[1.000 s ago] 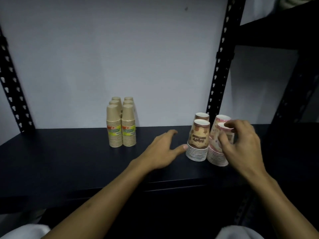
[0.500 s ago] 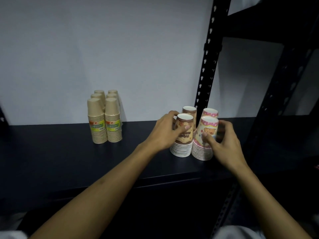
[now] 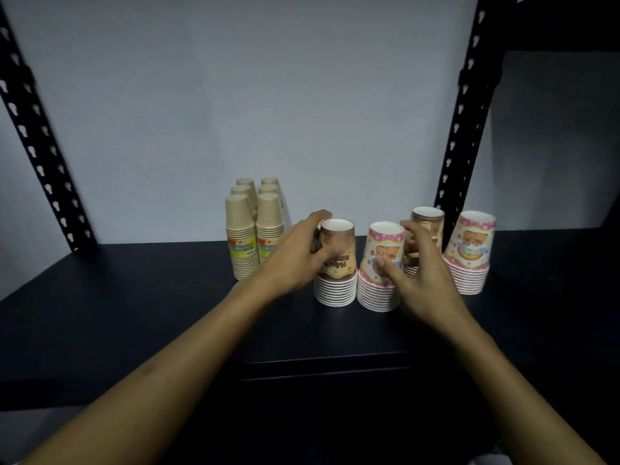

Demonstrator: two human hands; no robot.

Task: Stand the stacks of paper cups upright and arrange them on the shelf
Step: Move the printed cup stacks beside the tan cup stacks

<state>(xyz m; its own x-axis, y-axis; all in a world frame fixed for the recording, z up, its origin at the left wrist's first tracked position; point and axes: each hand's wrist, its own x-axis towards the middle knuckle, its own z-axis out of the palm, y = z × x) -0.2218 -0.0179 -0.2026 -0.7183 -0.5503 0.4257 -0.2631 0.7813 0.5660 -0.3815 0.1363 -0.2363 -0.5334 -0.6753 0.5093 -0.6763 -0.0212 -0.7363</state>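
Note:
Four printed cup stacks stand upside down on the black shelf (image 3: pixel 134 313). My left hand (image 3: pixel 295 256) grips a brown stack (image 3: pixel 337 263) from its left side. My right hand (image 3: pixel 419 273) holds a pink stack (image 3: pixel 380 266) standing right beside the brown one. Behind my right hand a second brown stack (image 3: pixel 427 223) is partly hidden. A second pink stack (image 3: pixel 469 253) stands alone at the right, near the upright. Several plain tan cup stacks (image 3: pixel 255 229) stand in two tight rows to the left, close to the wall.
Black perforated uprights rise at the left (image 3: pixel 37 139) and right (image 3: pixel 463 112) of the shelf. A pale wall (image 3: pixel 251 95) closes the back. A higher shelf (image 3: pixel 570 25) juts out at the top right. The shelf's front edge runs across below my forearms.
Both hands closed on the front brown and pink stacks and slid them left, away from the rear pair. The view shifted, so the tan stacks now sit nearer the centre.

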